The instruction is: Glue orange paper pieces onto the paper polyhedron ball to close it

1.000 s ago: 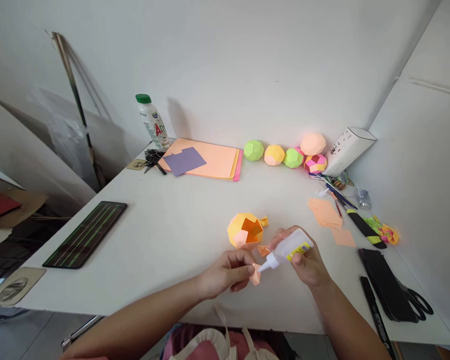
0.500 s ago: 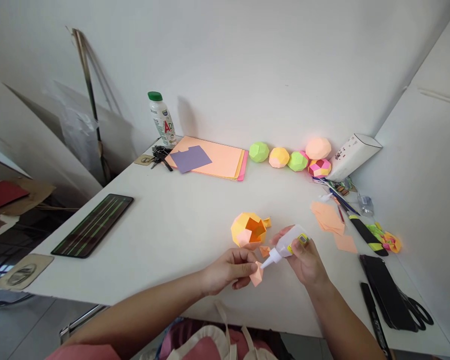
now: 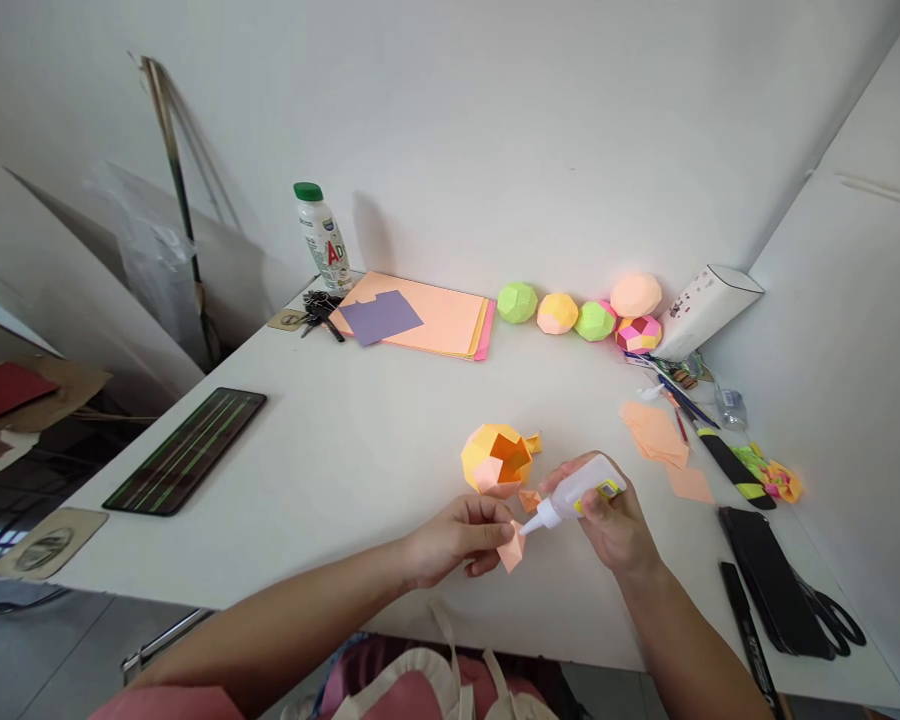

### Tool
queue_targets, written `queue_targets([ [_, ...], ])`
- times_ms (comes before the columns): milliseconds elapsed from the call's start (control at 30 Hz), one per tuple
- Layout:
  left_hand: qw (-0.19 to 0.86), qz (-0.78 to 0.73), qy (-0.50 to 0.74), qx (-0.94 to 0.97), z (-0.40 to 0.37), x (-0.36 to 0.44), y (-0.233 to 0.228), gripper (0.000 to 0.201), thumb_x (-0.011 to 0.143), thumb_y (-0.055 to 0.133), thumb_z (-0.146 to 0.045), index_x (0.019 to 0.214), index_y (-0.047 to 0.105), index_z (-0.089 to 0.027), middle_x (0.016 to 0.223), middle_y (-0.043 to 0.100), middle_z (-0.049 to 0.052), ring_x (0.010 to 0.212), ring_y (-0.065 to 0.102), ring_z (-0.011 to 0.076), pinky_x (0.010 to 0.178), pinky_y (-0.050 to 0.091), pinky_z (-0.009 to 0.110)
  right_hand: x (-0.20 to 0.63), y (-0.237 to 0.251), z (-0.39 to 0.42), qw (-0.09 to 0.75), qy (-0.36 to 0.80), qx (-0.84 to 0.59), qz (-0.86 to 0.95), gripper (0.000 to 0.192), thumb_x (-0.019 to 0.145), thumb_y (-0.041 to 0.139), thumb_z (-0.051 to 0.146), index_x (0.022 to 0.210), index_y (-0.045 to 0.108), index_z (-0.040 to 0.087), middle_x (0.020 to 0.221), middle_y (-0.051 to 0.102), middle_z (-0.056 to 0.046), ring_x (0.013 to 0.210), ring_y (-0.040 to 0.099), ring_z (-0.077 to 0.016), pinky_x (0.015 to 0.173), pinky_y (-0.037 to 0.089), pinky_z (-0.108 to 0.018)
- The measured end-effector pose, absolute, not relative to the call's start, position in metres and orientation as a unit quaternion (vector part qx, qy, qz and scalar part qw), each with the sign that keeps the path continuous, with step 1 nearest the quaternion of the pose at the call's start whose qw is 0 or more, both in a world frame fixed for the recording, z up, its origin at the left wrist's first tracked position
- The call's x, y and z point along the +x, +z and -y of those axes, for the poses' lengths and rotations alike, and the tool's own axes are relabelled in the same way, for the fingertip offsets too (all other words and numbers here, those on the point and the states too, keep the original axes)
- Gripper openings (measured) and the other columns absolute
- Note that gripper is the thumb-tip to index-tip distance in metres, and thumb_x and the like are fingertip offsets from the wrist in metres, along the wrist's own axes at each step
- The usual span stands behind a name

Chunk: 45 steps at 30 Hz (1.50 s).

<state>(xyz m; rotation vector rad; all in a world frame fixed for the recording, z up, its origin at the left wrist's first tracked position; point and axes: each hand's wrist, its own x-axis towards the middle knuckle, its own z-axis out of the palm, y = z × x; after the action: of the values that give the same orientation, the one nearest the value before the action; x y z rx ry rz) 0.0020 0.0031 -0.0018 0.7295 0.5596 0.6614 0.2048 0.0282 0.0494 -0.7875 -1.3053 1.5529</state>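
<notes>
Between the thumb and fingers of my left hand (image 3: 461, 540) is a small folded peach paper piece (image 3: 511, 552). My right hand (image 3: 611, 525) is closed around a white glue bottle (image 3: 581, 490), tilted so its nozzle points down-left and meets the paper piece's edge, as far as I can see. Just behind my hands sits a yellow and peach paper ball (image 3: 487, 455) with an opening in its side. A small peach folded piece (image 3: 529, 500) lies by the ball, and a yellow folded piece (image 3: 533, 443) sits at its right.
Finished paper balls (image 3: 557, 314) line the wall. Peach sheets (image 3: 435, 315) lie at the back; a phone (image 3: 186, 450) is at left. To the right are cut peach papers (image 3: 656, 435), a utility knife (image 3: 735, 468), a black case (image 3: 776, 580), scissors (image 3: 832, 615) and a marker (image 3: 748, 635).
The glue bottle in my right hand has tipped slightly, its base shifting a little to the right. My left hand and the paper piece have barely moved.
</notes>
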Motion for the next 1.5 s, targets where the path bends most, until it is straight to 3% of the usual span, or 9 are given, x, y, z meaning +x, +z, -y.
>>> queue_targets([
  [133, 0.845, -0.263, 0.307, 0.349, -0.003, 0.001, -0.001, 0.034, 0.073, 0.074, -0.043, 0.068, 0.060, -0.013, 0.059, 0.059, -0.001, 0.036, 0.037, 0.0025, 0.039, 0.022, 0.020, 0.209, 0.045, -0.026, 0.463, 0.613, -0.288, 0.572, 0.022, 0.081, 0.072, 0.041, 0.095, 0.065, 0.025, 0.087, 0.074, -0.005, 0.077, 0.065, -0.0198, 0.062, 0.049, -0.031],
  [433, 0.843, -0.253, 0.303, 0.366, -0.003, 0.000, -0.003, 0.030, 0.078, 0.070, -0.039, 0.068, 0.062, -0.012, 0.064, 0.061, 0.000, 0.039, 0.038, 0.0026, 0.041, 0.022, 0.021, 0.209, 0.045, -0.025, 0.461, 0.600, -0.263, 0.598, 0.020, 0.084, 0.069, 0.039, 0.097, 0.064, 0.025, 0.088, 0.073, -0.006, 0.069, 0.059, -0.0165, 0.057, 0.043, -0.028],
  [700, 0.840, -0.251, 0.303, 0.373, -0.003, -0.001, -0.007, 0.031, 0.078, 0.071, -0.040, 0.068, 0.061, -0.013, 0.061, 0.059, -0.001, 0.039, 0.038, 0.0032, 0.041, 0.023, 0.021, 0.206, 0.045, -0.030, 0.448, 0.646, -0.300, 0.541, 0.024, 0.082, 0.069, 0.043, 0.093, 0.063, 0.023, 0.081, 0.071, -0.005, 0.076, 0.063, -0.0199, 0.061, 0.047, -0.030],
  [1200, 0.836, -0.262, 0.304, 0.374, -0.003, 0.000, -0.006, 0.035, 0.075, 0.073, -0.043, 0.064, 0.055, -0.014, 0.052, 0.051, -0.004, 0.039, 0.036, 0.0040, 0.041, 0.021, 0.022, 0.205, 0.044, -0.034, 0.381, 0.716, -0.304, 0.500, 0.030, 0.080, 0.069, 0.049, 0.088, 0.064, 0.020, 0.078, 0.070, -0.006, 0.064, 0.058, -0.0160, 0.056, 0.041, -0.027],
  [1500, 0.836, -0.252, 0.300, 0.385, -0.004, 0.000, -0.004, 0.033, 0.075, 0.073, -0.042, 0.067, 0.060, -0.013, 0.061, 0.058, 0.000, 0.040, 0.038, 0.0043, 0.042, 0.024, 0.022, 0.205, 0.045, -0.034, 0.428, 0.689, -0.332, 0.482, 0.032, 0.077, 0.071, 0.051, 0.090, 0.061, 0.023, 0.077, 0.070, -0.004, 0.066, 0.058, -0.0180, 0.055, 0.040, -0.028],
])
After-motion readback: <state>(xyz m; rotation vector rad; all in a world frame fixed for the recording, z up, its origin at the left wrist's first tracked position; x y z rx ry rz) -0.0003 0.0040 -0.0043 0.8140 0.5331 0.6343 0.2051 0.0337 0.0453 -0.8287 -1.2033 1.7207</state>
